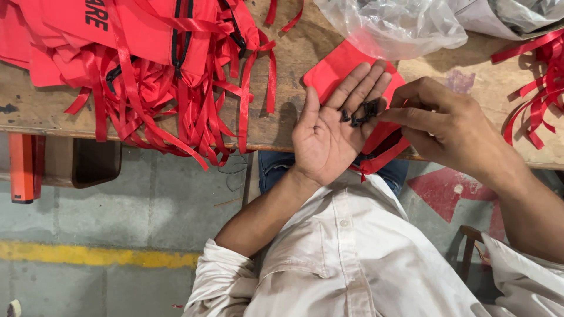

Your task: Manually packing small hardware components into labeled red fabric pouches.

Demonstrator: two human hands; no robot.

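At the front edge of the worktop: my left hand (326,138) lies palm up and open, with its fingers over a flat red fabric piece (341,67).
Small parts: a few small black plastic pieces (359,113) rest on my left fingers, above the front edge.
Right hand: my right hand (443,129) has its fingertips closed on the black pieces; how many it pinches I cannot tell.
Worktop: the wooden worktop (294,56) is worn and scratched, with dark stains.
Left part of the worktop: a heap of red vests with ribbons (153,64) hangs over the front edge.
Back edge: a clear plastic bag (393,23) lies just behind the red fabric piece.
Right end: more red ribbons (537,88).
Floor: grey concrete floor (135,199) with a yellow line (94,255) and a red painted mark (446,194).
Under the worktop: an orange box (22,167) stands at the left.
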